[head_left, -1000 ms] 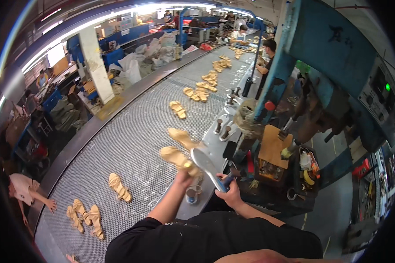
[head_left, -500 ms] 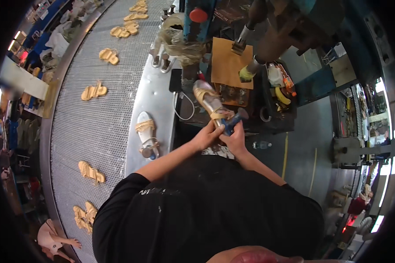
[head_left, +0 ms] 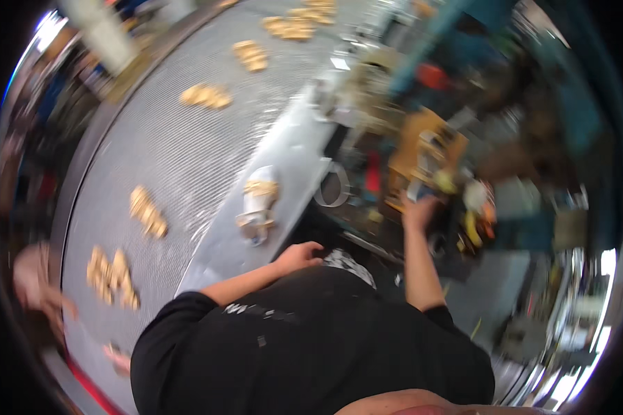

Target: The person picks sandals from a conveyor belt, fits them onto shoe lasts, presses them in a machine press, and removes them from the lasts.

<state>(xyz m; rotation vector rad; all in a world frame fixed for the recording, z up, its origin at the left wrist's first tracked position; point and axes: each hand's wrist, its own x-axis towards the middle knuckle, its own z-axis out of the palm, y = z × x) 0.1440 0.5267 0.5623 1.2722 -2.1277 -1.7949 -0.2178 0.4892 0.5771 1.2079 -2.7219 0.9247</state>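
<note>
"Presently, what does the right hand [head_left: 422, 209] hold?"

"A shoe last with tan sandal straps around it [head_left: 428, 158]. The fingers close on its heel end, and the toe points away from the wrist. Blur hides the exact finger placement."

"Why that end?"

"Probably because a heel grip leaves the straps and forefoot uncovered; that is my reading, not an observation."

"Where does the held last lie?"

"Directly beyond the right hand's fingers, across the tan board [head_left: 408, 140] from our viewpoint. Contact with the board cannot be confirmed. It is well apart from the left hand, out ahead and to its right."

"State of the left hand [head_left: 299, 257]?"

"Released, fingers loosely bent, in front of the torso. No item is visible in it."

"Anything near it?"

"A second strapped last [head_left: 259, 202] rests on the metal ledge [head_left: 218, 259], ahead and slightly left of that hand, untouched. The ledge presumably keeps it within reach and off the mesh conveyor [head_left: 187, 152]."

"And on the conveyor?"

"Tan sandals [head_left: 147, 211], grouped at intervals to the left of the left hand and farther ahead. The spacing appears intended to keep groups separate."
</note>
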